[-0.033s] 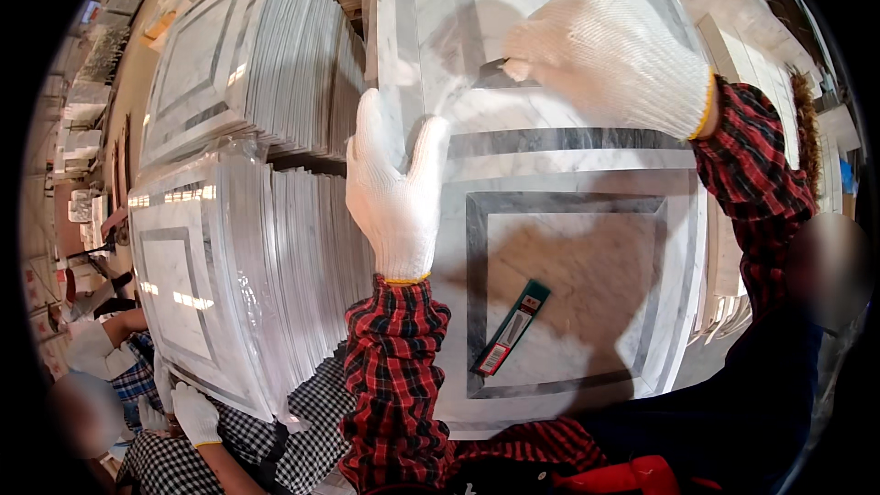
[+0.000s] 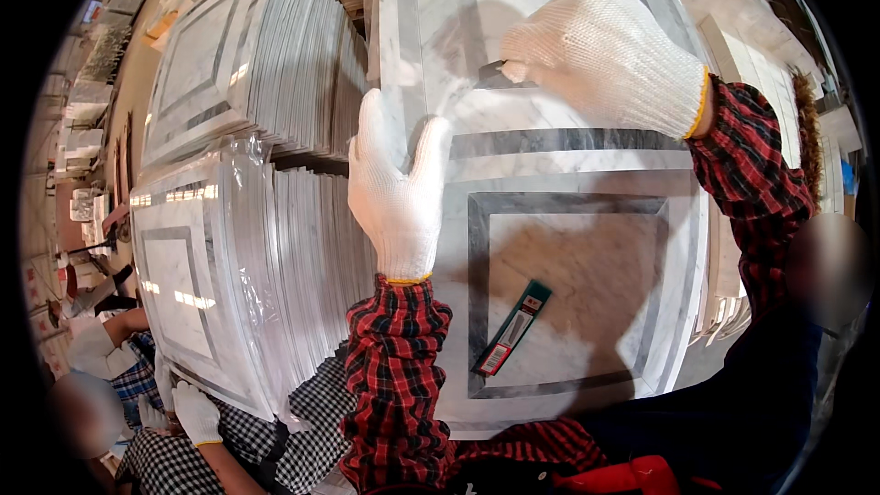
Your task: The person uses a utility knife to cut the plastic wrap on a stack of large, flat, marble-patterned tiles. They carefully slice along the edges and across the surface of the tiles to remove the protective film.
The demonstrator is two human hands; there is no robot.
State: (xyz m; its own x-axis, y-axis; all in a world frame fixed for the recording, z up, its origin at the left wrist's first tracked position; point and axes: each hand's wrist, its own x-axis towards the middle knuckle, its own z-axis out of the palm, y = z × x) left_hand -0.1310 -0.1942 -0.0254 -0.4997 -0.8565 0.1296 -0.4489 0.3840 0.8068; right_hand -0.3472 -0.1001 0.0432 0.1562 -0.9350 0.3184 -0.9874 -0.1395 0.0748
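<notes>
1. The right hand [image 2: 610, 60] has shifted very slightly leftward; the left hand and the flat green-and-red case [image 2: 511, 328] look unmoved.
2. Nearest, the case lies slanted on the near marble-patterned panel [image 2: 587, 266], apart from both hands.
3. The left hand points forward, palm down on the left side of the far panel [image 2: 500, 112], its grip spread, thumb apart from fingers.
4. The right hand reaches in from the right, grip bunched together over that panel; a dark sliver [image 2: 493, 65] shows at its fingertips, whether clamped I cannot tell.
5. Panel stacks [image 2: 307, 220] stand left.
</notes>
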